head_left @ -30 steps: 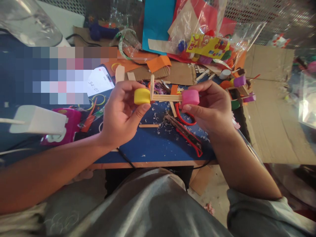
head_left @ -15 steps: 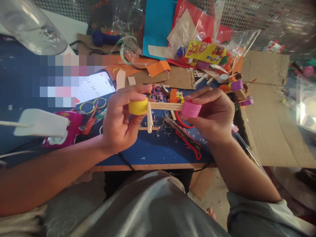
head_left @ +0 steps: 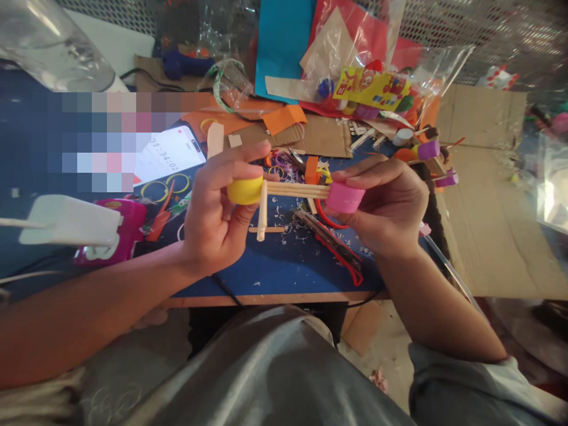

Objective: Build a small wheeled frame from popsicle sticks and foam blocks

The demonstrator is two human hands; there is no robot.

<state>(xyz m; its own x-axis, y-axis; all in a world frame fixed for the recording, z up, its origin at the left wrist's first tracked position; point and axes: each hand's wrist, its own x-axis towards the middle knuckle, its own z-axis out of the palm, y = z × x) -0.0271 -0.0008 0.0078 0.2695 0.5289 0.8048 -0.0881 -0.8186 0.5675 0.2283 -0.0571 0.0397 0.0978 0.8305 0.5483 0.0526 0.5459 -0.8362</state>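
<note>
Your left hand [head_left: 213,213] pinches the yellow cylinder [head_left: 245,189], thumb below and fingers above, with one fingertip raised clear of it. Your right hand [head_left: 388,204] pinches the pink cylinder [head_left: 346,196] the same way. Between them runs a bar of wooden sticks [head_left: 297,189], held up beyond the box cutter [head_left: 328,242]. A crosspiece [head_left: 262,216] juts towards you from the bar's yellow end; whether the cylinders are fixed to the wood, you cannot tell from here.

The step in hand looks like keeping both ends in line to check or settle the fit. The next move, I judge, calls for even, light pressure from both sides, so that the crosspiece does not twist.

Farther out, a loose stick [head_left: 273,229] lies left of the cutter on the blue table [head_left: 248,278], among white shavings. The phone [head_left: 171,157] is well to the cutter's left and beyond it.
</note>
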